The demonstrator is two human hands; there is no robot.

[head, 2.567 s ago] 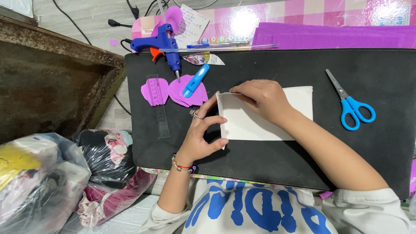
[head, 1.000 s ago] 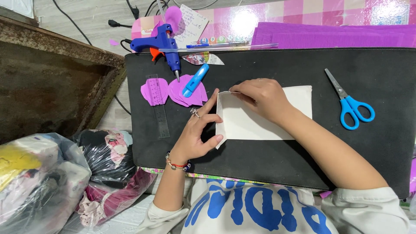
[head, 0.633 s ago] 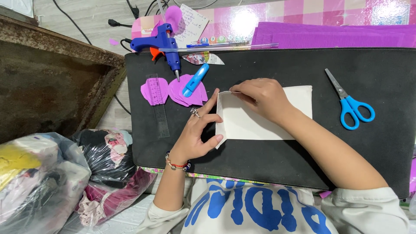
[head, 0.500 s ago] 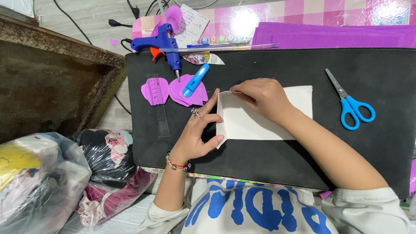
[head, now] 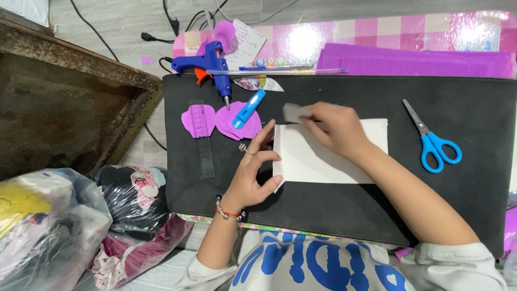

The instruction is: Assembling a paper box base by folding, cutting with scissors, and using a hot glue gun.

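I see the white sheet (head: 323, 156) lying flat at the centre of the frame on the black mat (head: 334, 210), its edges square to the mat's. My left hand (head: 253, 172) rests at the sheet's left edge, fingers spread and curled, fingertips touching that edge and the lower left corner. My right hand (head: 334, 126) lies over the sheet's upper left corner, fingers pinched together on a small pale blurred piece (head: 295, 112) just above the top edge.

Left of the sheet, purple cut-outs (head: 223, 121) with a blue pen-like tool (head: 247, 108) on them sit near my left fingers; a blue glue gun (head: 207, 64) stands at the mat's upper edge. Blue-handled scissors (head: 433, 143) lie right of the sheet, apart from it. Bare mat stretches below the sheet and along the right.
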